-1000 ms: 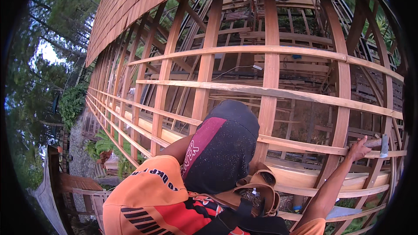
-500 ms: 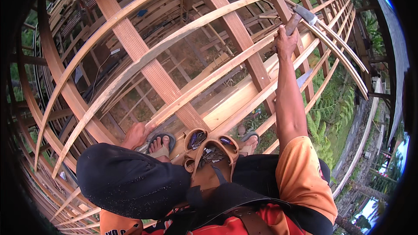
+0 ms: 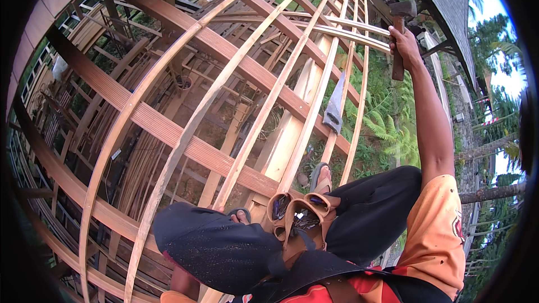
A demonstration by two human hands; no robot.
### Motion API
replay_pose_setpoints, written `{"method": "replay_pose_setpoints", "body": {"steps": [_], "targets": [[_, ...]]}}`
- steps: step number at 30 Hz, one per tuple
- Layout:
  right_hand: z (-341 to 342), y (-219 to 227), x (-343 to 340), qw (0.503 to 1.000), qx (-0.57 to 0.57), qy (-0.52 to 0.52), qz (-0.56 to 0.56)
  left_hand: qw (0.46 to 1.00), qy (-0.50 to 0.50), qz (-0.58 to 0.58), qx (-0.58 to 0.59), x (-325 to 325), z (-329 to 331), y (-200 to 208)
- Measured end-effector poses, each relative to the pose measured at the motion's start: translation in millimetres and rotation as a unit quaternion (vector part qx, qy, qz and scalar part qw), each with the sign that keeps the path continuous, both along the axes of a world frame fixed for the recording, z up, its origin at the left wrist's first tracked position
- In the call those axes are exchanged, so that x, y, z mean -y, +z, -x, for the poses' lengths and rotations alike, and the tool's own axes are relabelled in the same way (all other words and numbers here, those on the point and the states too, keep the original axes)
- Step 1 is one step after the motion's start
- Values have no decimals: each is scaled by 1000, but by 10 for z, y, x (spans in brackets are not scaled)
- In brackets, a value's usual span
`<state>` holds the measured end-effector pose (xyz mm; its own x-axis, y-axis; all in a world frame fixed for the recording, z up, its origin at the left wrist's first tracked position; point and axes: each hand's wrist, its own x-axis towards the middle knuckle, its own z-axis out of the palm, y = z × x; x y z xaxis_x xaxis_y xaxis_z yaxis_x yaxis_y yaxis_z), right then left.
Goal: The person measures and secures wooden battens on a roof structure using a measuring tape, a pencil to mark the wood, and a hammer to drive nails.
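Observation:
My right hand (image 3: 405, 46) is raised at the far right, its fingers wrapped round the wooden handle of a hammer (image 3: 403, 8) with a dark metal head pointing up. The ends of two loose thin battens (image 3: 366, 40) lie just left of it. My left forearm (image 3: 185, 284) shows low beside my bent knee, and the leg hides most or all of that hand. A long batten (image 3: 264, 119) runs away from that knee across wide brown rafters (image 3: 210, 160). Between my legs hangs a tan leather tool pouch (image 3: 290, 221), holding what look like nails.
A handsaw (image 3: 334, 106) rests on the battens ahead to the right. My sandalled feet stand on the open timber frame, with large gaps to the ground below. Ferns (image 3: 387, 129) grow underneath at right. A grey roof edge (image 3: 443, 5) rises beyond the hammer.
My view has turned toward the right. The hammer has swung outward and now stands upright, away from the battens. My left hand, earlier at a batten's near end, has slipped behind my knee.

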<state>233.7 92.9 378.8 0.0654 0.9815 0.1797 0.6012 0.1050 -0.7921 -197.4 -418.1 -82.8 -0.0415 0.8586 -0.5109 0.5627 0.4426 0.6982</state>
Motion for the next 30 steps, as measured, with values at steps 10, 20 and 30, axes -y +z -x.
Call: {"method": "replay_pose_setpoints", "body": {"steps": [10,20,30], "targets": [[237,257,1117,988,139,64,35,992,34,-76,-90,401,101,375],[1222,-1118,76,972,81,153,160,979,82,-81,-168,273,-76,413],[1668,-2869,-579,935,135,267,190,962,125,-47,-239,36,-254,663]]}}
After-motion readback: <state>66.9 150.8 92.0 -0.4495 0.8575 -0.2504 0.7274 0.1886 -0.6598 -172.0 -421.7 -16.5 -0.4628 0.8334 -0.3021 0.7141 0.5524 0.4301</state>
